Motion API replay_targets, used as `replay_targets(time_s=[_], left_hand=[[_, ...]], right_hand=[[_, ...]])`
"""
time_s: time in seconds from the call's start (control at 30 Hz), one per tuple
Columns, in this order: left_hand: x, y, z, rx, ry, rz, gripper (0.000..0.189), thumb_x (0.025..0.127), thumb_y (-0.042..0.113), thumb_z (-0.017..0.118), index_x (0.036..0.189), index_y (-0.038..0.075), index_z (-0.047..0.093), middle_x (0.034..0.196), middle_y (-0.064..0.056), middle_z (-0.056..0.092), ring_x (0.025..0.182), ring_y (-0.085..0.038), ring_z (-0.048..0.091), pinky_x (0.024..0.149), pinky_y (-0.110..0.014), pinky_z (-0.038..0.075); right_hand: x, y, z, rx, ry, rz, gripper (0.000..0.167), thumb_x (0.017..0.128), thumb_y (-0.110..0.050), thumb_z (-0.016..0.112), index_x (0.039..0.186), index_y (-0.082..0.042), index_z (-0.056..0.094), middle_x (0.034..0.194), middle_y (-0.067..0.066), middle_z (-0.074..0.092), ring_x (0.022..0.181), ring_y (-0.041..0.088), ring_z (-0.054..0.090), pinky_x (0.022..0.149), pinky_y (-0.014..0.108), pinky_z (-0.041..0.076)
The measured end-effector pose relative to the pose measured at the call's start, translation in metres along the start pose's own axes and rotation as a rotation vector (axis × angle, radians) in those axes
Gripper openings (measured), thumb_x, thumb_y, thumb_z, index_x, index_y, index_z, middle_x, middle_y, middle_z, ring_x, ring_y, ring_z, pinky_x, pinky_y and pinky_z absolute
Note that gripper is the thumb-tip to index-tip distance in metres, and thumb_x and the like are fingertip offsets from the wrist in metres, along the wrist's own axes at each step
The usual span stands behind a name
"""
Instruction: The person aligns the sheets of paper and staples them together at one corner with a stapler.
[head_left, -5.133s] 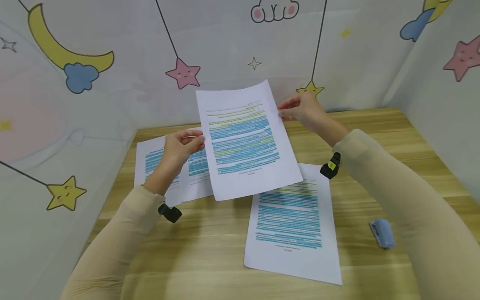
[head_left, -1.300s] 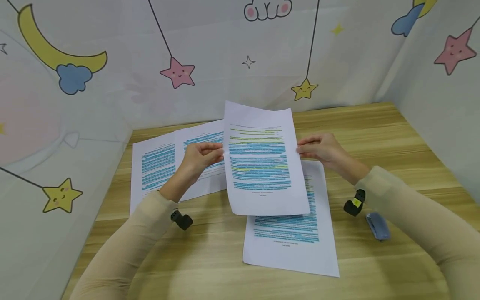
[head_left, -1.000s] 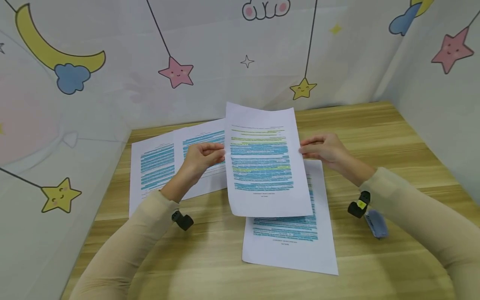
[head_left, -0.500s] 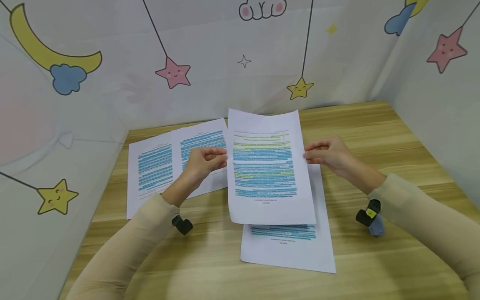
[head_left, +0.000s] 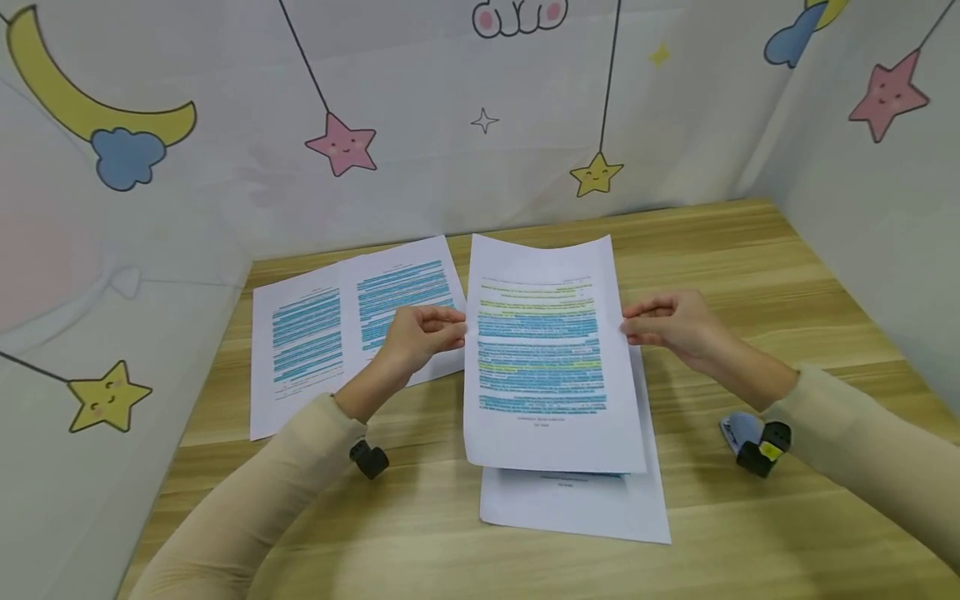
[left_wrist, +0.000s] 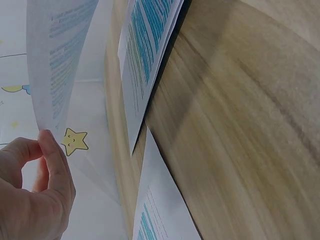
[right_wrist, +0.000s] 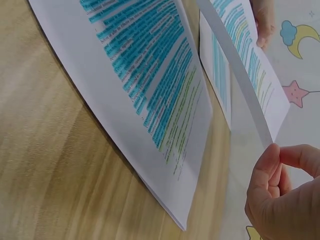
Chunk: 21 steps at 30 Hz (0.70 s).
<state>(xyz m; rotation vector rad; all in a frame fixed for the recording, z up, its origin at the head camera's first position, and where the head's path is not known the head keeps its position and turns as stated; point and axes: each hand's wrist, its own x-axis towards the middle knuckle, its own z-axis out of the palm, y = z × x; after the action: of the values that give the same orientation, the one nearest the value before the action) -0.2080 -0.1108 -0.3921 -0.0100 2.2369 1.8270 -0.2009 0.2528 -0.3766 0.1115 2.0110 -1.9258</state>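
A printed sheet of paper with blue and yellow highlighted lines is held up between both hands, bowed a little at its top edge. My left hand pinches its left edge between thumb and fingers. On the opposite edge my right hand pinches it the same way. Below the raised sheet lies another highlighted page, mostly covered by it in the head view. The right wrist view shows a gap between the raised sheet and the lower page, which seems to have more than one layer at its corner.
Two more highlighted pages lie side by side at the back left of the wooden table. A light blue stapler sits at the right, partly hidden by the right wrist's camera. A patterned curtain hangs behind the table.
Both hands have brought the raised sheet down and nearer, so it now overlaps most of the page below. It was higher and tilted at first. The pinch on both edges stays.
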Motion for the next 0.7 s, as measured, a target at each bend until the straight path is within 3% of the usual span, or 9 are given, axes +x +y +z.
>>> replay_targets(time_s=[0.1, 0.47, 0.7], left_hand=[[-0.001, -0.001, 0.004, 0.011, -0.012, 0.002, 0.022, 0.093, 0.006, 0.071, 0.112, -0.006, 0.069, 0.101, -0.016, 0.072, 0.083, -0.019, 0.073, 0.091, -0.046, 0.056], [-0.006, -0.010, 0.017, 0.009, -0.049, 0.026, 0.020, 0.092, 0.002, 0.071, 0.109, -0.009, 0.069, 0.095, -0.015, 0.072, 0.079, -0.017, 0.072, 0.083, -0.041, 0.060], [-0.009, -0.014, 0.024, 0.009, -0.090, 0.034, 0.020, 0.091, -0.002, 0.070, 0.108, -0.012, 0.068, 0.090, -0.016, 0.073, 0.075, -0.020, 0.072, 0.084, -0.047, 0.059]], right_hand=[[-0.005, 0.003, -0.002, -0.014, 0.002, 0.003, 0.020, 0.089, 0.004, 0.072, 0.107, 0.010, 0.064, 0.093, 0.007, 0.070, 0.081, 0.015, 0.070, 0.080, 0.030, 0.060], [-0.023, 0.018, -0.007, 0.015, 0.001, 0.035, 0.010, 0.087, 0.005, 0.073, 0.097, 0.003, 0.070, 0.090, 0.007, 0.071, 0.079, 0.016, 0.070, 0.081, 0.032, 0.061], [-0.029, 0.024, -0.009, 0.016, -0.006, 0.042, 0.010, 0.087, 0.006, 0.072, 0.097, 0.003, 0.071, 0.090, 0.008, 0.071, 0.078, 0.015, 0.070, 0.080, 0.033, 0.061]])
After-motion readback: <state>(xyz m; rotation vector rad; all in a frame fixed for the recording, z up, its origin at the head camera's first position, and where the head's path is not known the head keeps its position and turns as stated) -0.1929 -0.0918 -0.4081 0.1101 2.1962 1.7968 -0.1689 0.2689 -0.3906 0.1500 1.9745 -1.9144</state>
